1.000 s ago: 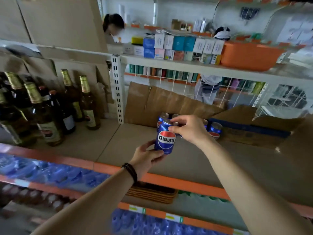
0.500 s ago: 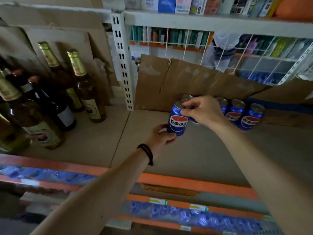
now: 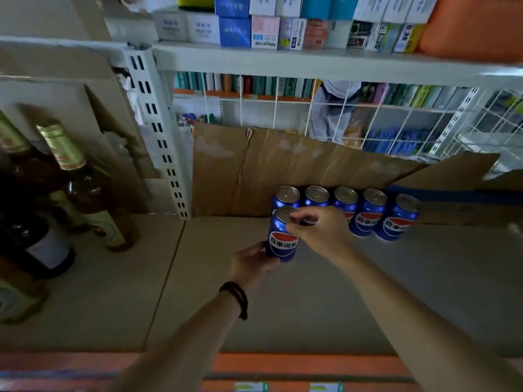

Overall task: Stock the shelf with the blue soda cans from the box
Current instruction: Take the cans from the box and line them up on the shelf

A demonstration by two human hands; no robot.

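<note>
A blue soda can with a red and white logo stands upright on the shelf board, just in front of a row of several blue cans lined up along the cardboard backing. My left hand holds the can's lower side from the near left. My right hand pinches the can's top rim from the right. The box is out of view.
Glass bottles with gold foil necks stand on the left part of the shelf beyond a white slotted upright. Brown cardboard leans at the back. An upper shelf carries small boxes. An orange shelf edge runs nearest me.
Both hands carried the can forward and down onto the shelf, in front of the row's left end. The view moved closer to the shelf.
</note>
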